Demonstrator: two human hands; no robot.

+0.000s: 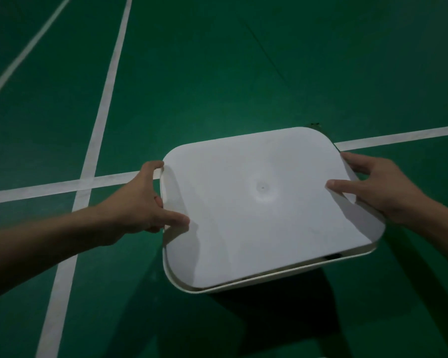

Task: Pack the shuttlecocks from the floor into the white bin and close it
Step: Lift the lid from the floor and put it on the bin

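Observation:
A flat white lid (256,202) with rounded corners lies over the white bin (243,282), whose rim shows as a thin band along the near and left sides. The lid sits slightly askew, with a dark gap at the near right corner. My left hand (142,202) grips the lid's left edge, thumb on top and fingers curled under. On the right edge, my right hand (375,187) holds the lid with thumb on top and fingers round the side. No shuttlecock is visible; the bin's inside is hidden.
The bin stands on a green court floor (217,73) crossed by white lines (109,81). A small dark object (314,124) peeks out behind the lid's far right corner. Dark shadow lies in front of the bin.

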